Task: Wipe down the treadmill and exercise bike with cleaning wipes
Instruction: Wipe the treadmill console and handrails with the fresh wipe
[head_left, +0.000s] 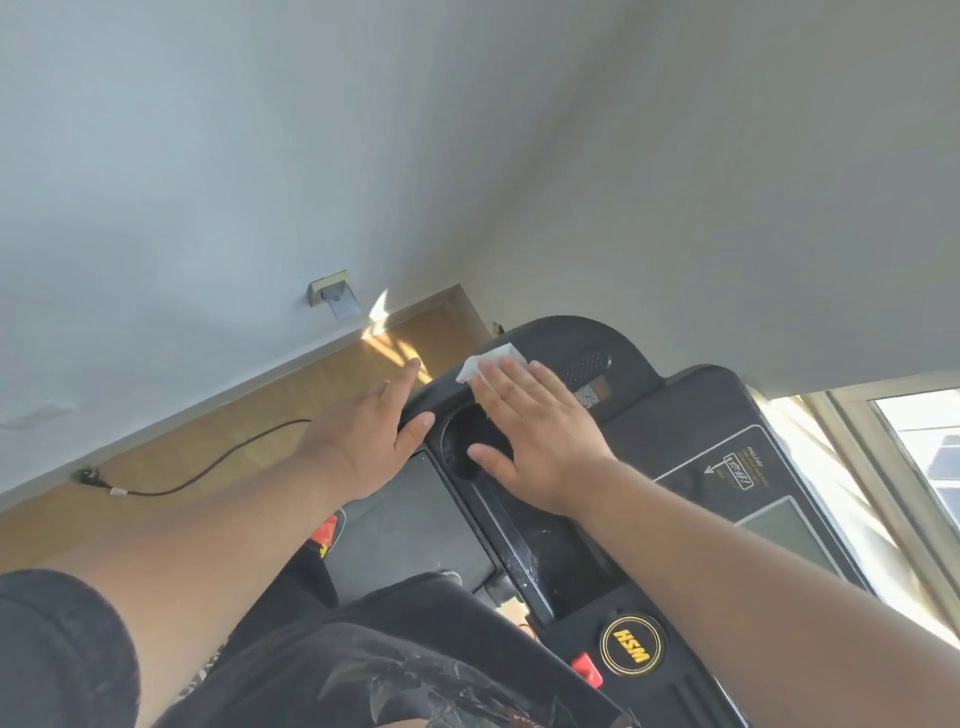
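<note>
- Two bare hands lie on the black plastic treadmill console (691, 415), which fills the lower right of the tilted view.
- Right hand (540, 431): fingers straight and spread, palm down, pressing a crumpled white cleaning wipe (488, 364) flat against the console's upper corner; nothing is curled around the wipe.
- White wipe: only its far edge shows beyond the fingertips, just above the round black cup recess (462, 441).
- Left hand (369, 436): fingers straight, resting over the console's left edge, thumb touching the rim beside the recess; it holds nothing.
- Console surface: grey display panel (789, 525) to the right of the right forearm; round yellow-and-black badge (631, 644) and small red clip (587, 667) near the bottom.
- Surroundings: wooden floor (208, 457) on the left, with a black cable (218, 462) trailing across it; pale wall (208, 156) behind; bright window (919, 457) at the right edge.
</note>
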